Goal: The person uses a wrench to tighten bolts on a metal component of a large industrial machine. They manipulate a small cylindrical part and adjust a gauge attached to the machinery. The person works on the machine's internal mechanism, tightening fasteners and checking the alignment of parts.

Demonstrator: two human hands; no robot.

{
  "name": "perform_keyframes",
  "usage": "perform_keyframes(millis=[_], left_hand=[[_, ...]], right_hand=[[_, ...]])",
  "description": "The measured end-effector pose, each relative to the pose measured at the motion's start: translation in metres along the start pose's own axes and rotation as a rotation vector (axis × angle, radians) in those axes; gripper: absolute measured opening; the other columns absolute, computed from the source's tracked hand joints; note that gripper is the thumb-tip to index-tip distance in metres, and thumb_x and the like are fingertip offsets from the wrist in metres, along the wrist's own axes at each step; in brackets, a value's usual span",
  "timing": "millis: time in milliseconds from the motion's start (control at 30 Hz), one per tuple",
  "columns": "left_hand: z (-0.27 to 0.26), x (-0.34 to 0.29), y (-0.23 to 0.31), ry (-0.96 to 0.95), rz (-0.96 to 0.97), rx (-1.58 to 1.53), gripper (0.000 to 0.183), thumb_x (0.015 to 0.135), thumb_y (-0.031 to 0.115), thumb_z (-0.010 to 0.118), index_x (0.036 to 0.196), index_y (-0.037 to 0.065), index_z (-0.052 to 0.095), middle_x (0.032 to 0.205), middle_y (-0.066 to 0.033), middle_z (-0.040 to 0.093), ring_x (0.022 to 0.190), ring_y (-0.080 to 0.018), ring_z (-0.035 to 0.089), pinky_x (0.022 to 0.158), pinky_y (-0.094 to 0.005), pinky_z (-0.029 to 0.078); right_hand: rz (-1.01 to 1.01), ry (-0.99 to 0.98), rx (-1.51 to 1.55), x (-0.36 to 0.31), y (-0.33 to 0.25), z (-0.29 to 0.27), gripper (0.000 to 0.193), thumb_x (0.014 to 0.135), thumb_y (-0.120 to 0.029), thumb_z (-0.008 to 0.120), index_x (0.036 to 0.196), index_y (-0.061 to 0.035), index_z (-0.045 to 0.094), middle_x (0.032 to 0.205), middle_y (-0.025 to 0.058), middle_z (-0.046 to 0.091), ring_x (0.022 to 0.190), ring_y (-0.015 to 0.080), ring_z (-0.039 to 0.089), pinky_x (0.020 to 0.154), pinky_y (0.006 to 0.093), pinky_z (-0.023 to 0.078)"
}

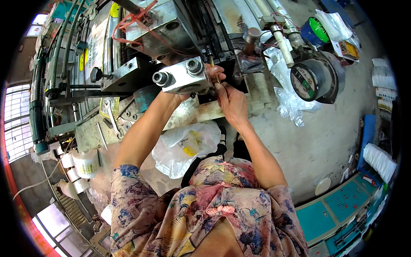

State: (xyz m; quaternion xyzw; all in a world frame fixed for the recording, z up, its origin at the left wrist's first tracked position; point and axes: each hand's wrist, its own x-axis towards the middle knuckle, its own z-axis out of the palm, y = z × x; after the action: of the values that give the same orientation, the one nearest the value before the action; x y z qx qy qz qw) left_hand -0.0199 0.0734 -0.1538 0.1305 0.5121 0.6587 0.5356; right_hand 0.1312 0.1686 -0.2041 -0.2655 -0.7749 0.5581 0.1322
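Both hands reach up into the machine [171,30], meeting just below a grey metal block [185,76] with two round bolt heads on its face; the right hand [231,103] is curled shut, pinching a thin brass-coloured rod [214,70] that stands nearly upright between the block and the dark opening behind it; the left hand [209,79] is mostly hidden behind the block, its fingers [218,70] bent around the same rod from the far side, though whether it grips the rod I cannot tell; a crumpled clear plastic bag [184,147] with something yellow inside lies on the worn metal surface [197,112] below the forearms; a round gauge [309,79] sits well to the right, beside more loose plastic sheeting [291,103].
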Motion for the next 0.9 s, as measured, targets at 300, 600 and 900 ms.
perform_keyframes(millis=[300,600,900], left_hand=[[-0.003,0.007,-0.002,0.018,-0.005,0.047,0.031,0.087,0.021,0.075,0.103,-0.005,0.069,0.095,-0.0139,0.072,0.075,-0.0162,0.066,0.072,-0.0269,0.055],[-0.001,0.017,-0.009,0.047,-0.029,-0.074,0.031,0.089,0.025,0.072,0.101,-0.003,0.065,0.091,-0.0132,0.069,0.073,-0.0173,0.068,0.065,-0.0281,0.057],[-0.030,0.012,-0.032,-0.040,-0.025,-0.359,0.032,0.089,0.025,0.073,0.104,-0.002,0.066,0.096,-0.0123,0.071,0.086,-0.0190,0.068,0.073,-0.0318,0.056]], right_hand=[[-0.044,0.080,0.057,0.002,0.007,0.012,0.030,0.100,-0.025,0.055,0.085,-0.0008,0.063,0.059,0.0061,0.054,0.054,0.0134,0.050,0.054,0.0314,0.040],[-0.041,0.150,0.109,0.006,0.022,0.021,0.029,0.101,-0.027,0.055,0.092,-0.0020,0.066,0.059,0.0029,0.050,0.055,0.0104,0.045,0.052,0.0288,0.037],[-0.020,0.062,0.016,0.001,0.011,0.026,0.033,0.103,-0.031,0.048,0.096,-0.0030,0.064,0.064,0.0041,0.052,0.059,0.0098,0.046,0.055,0.0286,0.039]])
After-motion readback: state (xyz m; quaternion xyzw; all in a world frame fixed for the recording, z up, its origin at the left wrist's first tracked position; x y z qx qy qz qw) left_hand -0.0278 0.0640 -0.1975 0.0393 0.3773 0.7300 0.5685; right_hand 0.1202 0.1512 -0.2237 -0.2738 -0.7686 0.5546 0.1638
